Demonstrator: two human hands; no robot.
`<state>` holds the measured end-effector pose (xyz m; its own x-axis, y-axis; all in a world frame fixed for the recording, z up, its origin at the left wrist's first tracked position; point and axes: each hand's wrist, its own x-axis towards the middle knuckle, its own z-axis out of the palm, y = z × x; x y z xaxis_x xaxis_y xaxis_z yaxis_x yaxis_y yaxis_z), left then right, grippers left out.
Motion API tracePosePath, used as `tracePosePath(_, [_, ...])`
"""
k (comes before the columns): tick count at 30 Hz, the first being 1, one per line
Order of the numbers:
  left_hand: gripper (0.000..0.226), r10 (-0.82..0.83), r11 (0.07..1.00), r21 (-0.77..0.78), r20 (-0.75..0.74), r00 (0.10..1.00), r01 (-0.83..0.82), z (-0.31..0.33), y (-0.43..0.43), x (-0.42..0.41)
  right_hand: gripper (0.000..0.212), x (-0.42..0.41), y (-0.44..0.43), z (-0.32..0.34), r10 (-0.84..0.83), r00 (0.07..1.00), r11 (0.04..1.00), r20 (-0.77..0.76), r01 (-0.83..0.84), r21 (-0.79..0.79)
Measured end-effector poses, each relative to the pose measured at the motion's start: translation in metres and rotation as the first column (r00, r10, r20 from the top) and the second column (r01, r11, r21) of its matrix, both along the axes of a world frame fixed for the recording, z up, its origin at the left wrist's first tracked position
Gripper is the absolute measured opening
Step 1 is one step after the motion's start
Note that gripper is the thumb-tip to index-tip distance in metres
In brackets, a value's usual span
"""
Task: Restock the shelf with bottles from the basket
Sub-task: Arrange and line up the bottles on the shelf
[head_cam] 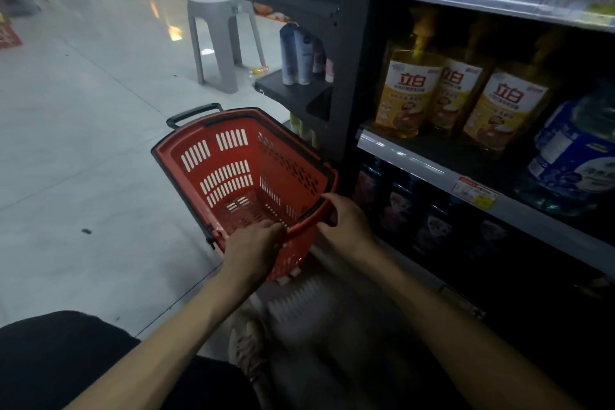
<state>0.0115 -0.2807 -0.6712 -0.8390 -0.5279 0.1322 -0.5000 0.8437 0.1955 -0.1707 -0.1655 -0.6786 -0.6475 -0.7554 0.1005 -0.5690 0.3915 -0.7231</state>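
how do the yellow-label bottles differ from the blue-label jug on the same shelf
The yellow-label bottles hold amber liquid and stand as a row of three; the blue-label jug is wider and holds clear, bluish liquid. The bottles sit left, nearer the shelf post; the jug sits right. Both stand upright, labels facing out.

- We see both forearms bare, no sleeves, watch or rings on the left hand (256, 248) or right hand (346, 221).
- We see dark trousers (60, 359) and a pale laced shoe (248, 343).
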Motion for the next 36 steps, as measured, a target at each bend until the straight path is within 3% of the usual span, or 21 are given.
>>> tracePosePath(5, [0.031, 0.082, 0.996, -0.018, -0.061, 0.995, -0.083, 0.005, -0.006, 0.011, 0.058, 0.014, 0.002, 0.020, 0.114, 0.956, 0.989, -0.269, -0.083, 0.124])
tracePosePath(10, [0.037, 0.053, 0.998, 0.034, -0.169, 0.984, -0.048, 0.042, 0.011, 0.005, 0.055, 0.025, 0.023, 0.067, 0.212, 0.889, 0.972, -0.407, -0.148, 0.181])
tracePosePath(16, [0.042, 0.069, 0.946, 0.316, -0.424, 0.903, 0.076, 0.103, 0.036, -0.026, 0.054, 0.001, 0.053, 0.127, -0.078, 0.969, 0.995, -0.234, 0.091, 0.046])
tracePosePath(19, [0.028, 0.070, 0.855, 0.474, -0.507, 0.859, 0.210, 0.129, 0.045, -0.049, 0.056, -0.019, 0.062, 0.162, -0.221, 0.974, 0.975, -0.057, 0.219, -0.031])
tracePosePath(22, [0.024, 0.103, 0.755, 0.593, -0.530, 0.842, 0.280, 0.149, 0.052, -0.080, 0.054, -0.042, 0.061, 0.189, -0.289, 0.940, 0.944, 0.182, 0.311, -0.106])
tracePosePath(27, [0.014, 0.175, 0.698, 0.656, -0.546, 0.819, 0.288, 0.149, 0.055, -0.149, 0.045, -0.090, 0.052, 0.181, -0.372, 0.860, 0.880, 0.348, 0.446, -0.161])
tracePosePath(31, [0.026, 0.197, 0.655, 0.697, -0.530, 0.825, 0.291, 0.133, 0.050, -0.200, 0.038, -0.122, 0.050, 0.145, -0.374, 0.850, 0.879, 0.371, 0.453, -0.152])
tracePosePath(36, [0.049, 0.208, 0.694, 0.666, -0.548, 0.810, 0.272, 0.119, 0.032, -0.237, 0.041, -0.154, 0.030, 0.127, -0.398, 0.853, 0.865, 0.338, 0.471, -0.172])
